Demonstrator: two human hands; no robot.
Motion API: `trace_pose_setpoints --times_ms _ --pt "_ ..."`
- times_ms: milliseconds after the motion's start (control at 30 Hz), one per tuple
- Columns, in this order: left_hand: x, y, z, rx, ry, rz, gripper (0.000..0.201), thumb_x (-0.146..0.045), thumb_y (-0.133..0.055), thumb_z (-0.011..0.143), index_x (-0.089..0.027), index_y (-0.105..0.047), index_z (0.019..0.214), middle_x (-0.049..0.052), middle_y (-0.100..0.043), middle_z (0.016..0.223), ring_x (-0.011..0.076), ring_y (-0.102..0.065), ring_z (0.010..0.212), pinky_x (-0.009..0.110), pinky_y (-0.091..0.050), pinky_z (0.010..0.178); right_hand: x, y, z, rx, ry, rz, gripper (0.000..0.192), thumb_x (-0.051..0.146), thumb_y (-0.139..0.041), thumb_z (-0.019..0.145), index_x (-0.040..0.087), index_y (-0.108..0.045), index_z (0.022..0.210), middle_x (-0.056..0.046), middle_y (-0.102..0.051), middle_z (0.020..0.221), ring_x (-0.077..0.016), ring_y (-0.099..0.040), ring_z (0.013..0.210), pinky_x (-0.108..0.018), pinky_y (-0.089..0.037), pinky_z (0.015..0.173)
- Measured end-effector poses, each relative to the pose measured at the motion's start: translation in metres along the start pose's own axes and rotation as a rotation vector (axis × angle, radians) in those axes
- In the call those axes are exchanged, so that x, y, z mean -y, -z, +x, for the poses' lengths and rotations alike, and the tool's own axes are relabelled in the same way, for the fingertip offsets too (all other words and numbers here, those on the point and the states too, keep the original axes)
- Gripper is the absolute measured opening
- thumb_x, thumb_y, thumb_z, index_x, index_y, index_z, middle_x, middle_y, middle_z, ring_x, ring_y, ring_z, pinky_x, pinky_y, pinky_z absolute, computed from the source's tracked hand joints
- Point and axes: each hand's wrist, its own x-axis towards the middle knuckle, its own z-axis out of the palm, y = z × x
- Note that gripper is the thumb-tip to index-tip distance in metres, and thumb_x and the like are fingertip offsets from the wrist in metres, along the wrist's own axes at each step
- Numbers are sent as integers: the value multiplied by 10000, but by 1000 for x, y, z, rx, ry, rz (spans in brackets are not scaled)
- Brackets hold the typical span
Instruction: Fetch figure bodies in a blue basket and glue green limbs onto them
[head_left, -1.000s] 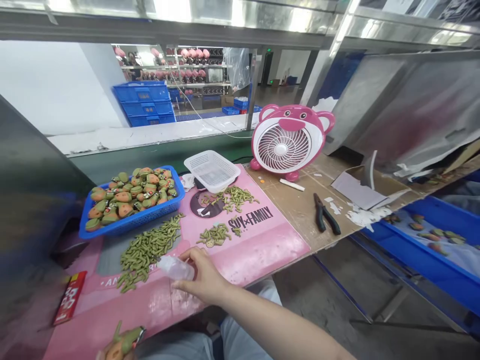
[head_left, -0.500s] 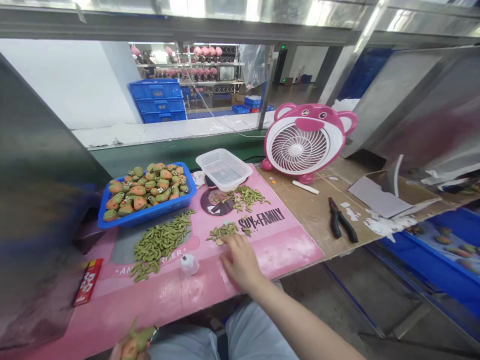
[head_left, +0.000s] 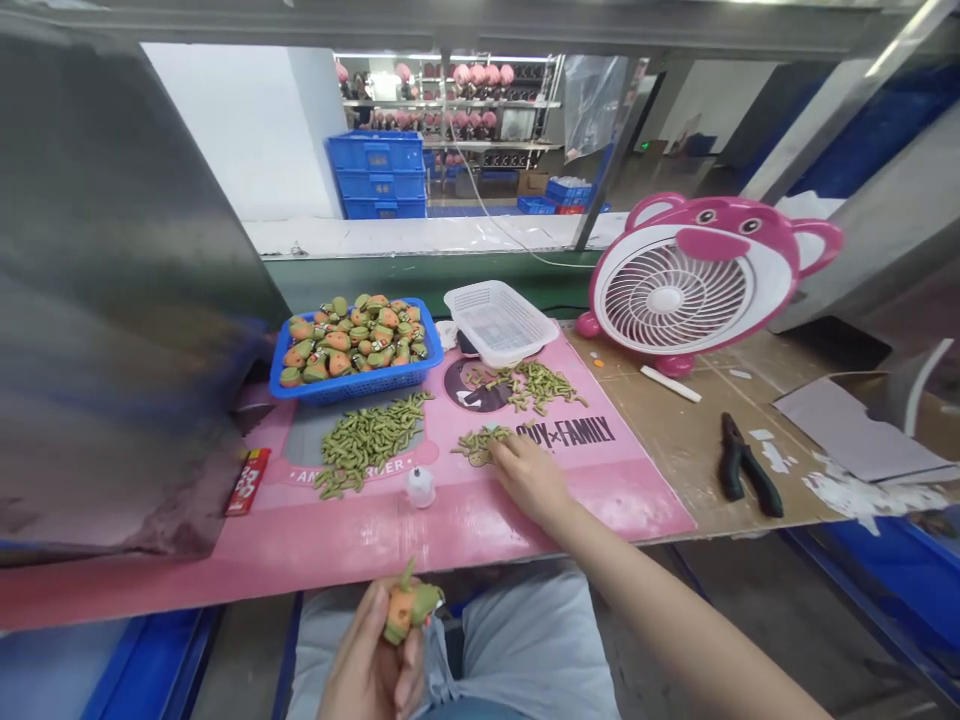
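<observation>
My left hand (head_left: 371, 665) holds an orange and green toy figure (head_left: 407, 605) low over my lap, below the table's front edge. My right hand (head_left: 531, 475) reaches onto the pink mat (head_left: 525, 510), fingertips at a small heap of green parts (head_left: 478, 443); whether it grips one is hidden. A small clear glue bottle (head_left: 421, 486) stands upright on the mat, left of that hand. A larger heap of green parts (head_left: 367, 440) lies further left. Behind it a blue basket (head_left: 352, 385) is filled with several orange and green figures.
A white mesh basket (head_left: 500, 322) sits behind a third green heap (head_left: 536, 383). A pink bear fan (head_left: 694, 285) stands at the right, with black pliers (head_left: 746, 478) and a white stick (head_left: 670, 383) on the cardboard. A red packet (head_left: 246, 482) lies by the metal panel (head_left: 112, 300).
My right hand let go of the clear bottle, which now stands on the mat, and moved right to the small green heap. My left hand rose into view with the figure.
</observation>
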Motion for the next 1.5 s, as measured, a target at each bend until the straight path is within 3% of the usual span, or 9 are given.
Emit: trace_pose_setpoints --times_ms 167,267,333,800,1233,1500 --pt "4 -14 -4 -10 2 43 478 -508 -749 517 -147 -594 789 -66 -512 397 1 -307 264 113 -195 293 40 37 -19 -41 118 318 147 147 -458 861 174 -594 910 -54 -631 797 -157 -579 761 -262 -491 641" --pt "5 -18 -3 -20 27 93 524 -563 -741 458 -138 -574 716 -76 -466 320 6 -267 232 119 -171 269 71 58 -33 15 199 651 122 122 -514 836 185 -602 892 -41 -626 759 -141 -583 721 -255 -491 622" --pt "6 -19 -3 -15 30 126 523 -584 -730 451 -143 -562 678 -86 -432 281 6 -246 218 117 -161 259 83 64 -40 54 235 722 133 106 -531 827 184 -609 901 -40 -623 730 -139 -576 699 -260 -481 610" --pt "7 -18 -3 44 87 189 460 -581 -671 537 -160 -501 609 -90 -406 272 10 -246 214 130 -141 259 89 60 -44 94 323 591 110 105 -519 843 184 -595 847 -21 -622 706 -135 -503 649 -280 -413 599" --pt "9 -13 2 106 242 209 437 -543 -695 512 -184 -447 526 -104 -340 254 8 -188 205 153 -70 258 82 59 -45 243 414 456 148 117 -464 864 181 -595 839 -30 -612 704 -157 -433 650 -295 -369 589" --pt "7 -13 7 143 261 230 428 -552 -681 516 -183 -467 553 -105 -351 256 12 -203 210 143 -81 251 81 62 -41 334 322 545 99 157 -522 848 186 -597 790 -22 -611 708 -159 -453 680 -305 -378 630"
